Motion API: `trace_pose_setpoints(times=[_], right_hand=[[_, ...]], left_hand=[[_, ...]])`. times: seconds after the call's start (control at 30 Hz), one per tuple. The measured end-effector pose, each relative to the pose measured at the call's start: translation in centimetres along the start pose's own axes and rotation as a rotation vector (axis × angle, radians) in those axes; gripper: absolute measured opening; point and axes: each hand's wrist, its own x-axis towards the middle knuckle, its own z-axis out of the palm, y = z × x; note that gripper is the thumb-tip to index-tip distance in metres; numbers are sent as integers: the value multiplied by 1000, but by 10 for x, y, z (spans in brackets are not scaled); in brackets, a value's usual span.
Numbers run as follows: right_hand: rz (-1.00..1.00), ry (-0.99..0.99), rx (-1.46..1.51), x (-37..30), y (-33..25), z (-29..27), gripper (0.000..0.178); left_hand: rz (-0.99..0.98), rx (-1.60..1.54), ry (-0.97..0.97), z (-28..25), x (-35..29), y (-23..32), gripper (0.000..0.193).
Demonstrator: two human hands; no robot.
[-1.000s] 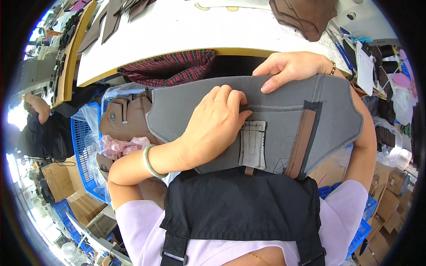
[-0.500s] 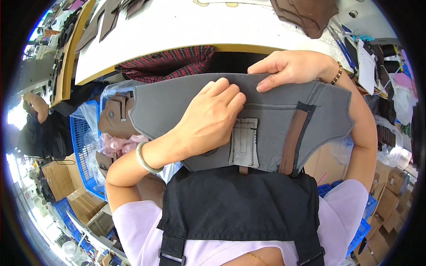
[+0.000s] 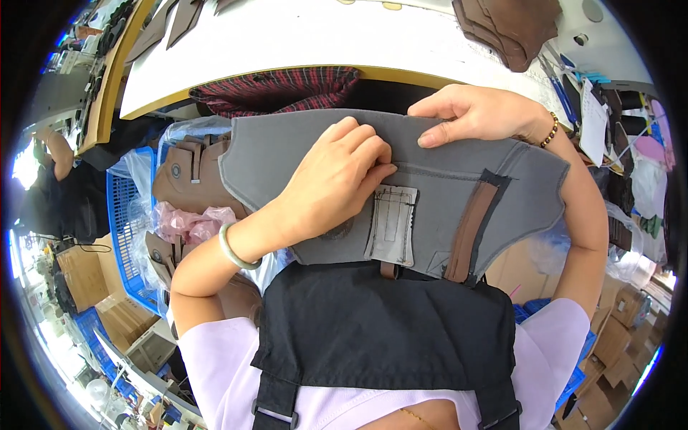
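A wide grey fabric panel (image 3: 272, 150) with curved ends hangs upright in front of my black apron (image 3: 387, 326). Stitched to it are a pale grey patch (image 3: 393, 222) and a brown zipper strip (image 3: 474, 229) edged in black. My left hand (image 3: 342, 172) is closed in a pinch against the panel's face, just above the patch; anything between its fingertips is too small to make out. At the upper edge my right hand (image 3: 469, 118) grips the panel, thumb on the front and fingers partly hidden behind.
Beyond the panel is a white table (image 3: 287, 39) with a yellowish edge, bearing stacked brown pieces (image 3: 509, 29). Red plaid cloth (image 3: 279, 89) lies under that edge. On the left stands a blue basket (image 3: 123, 229) beside brown pieces; cardboard boxes (image 3: 616, 337) are at lower right.
The panel's left end has shifted slightly right and the panel tilts a little. My left hand's fingers have drawn closer together at the tips. My right hand keeps its grip.
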Motion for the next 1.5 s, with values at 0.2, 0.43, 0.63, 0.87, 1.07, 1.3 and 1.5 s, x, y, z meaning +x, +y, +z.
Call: trace_pose_setpoints(times=[0.2, 0.43, 0.63, 0.87, 1.07, 1.3, 1.5], right_hand=[[-94, 53, -66, 1, -7, -6, 32], [-231, 253, -264, -37, -70, -15, 40], [-375, 292, -260, -57, -104, -11, 40], [-309, 307, 40, -49, -87, -29, 46], [-305, 319, 57, -47, -79, -43, 49], [-329, 331, 40, -40, -80, -38, 51], [-320, 326, -20, -36, -76, -39, 50]], left_hand=[[-15, 124, 80, -12, 5, 10, 16], [143, 183, 501, -45, 6, 16, 21], [119, 14, 607, -43, -18, 42, 19], [309, 175, 598, -33, -18, 38, 26], [515, 379, 458, -42, -25, 34, 40], [278, 662, 369, -29, -22, 29, 48], [190, 757, 339, -26, -18, 33, 50]])
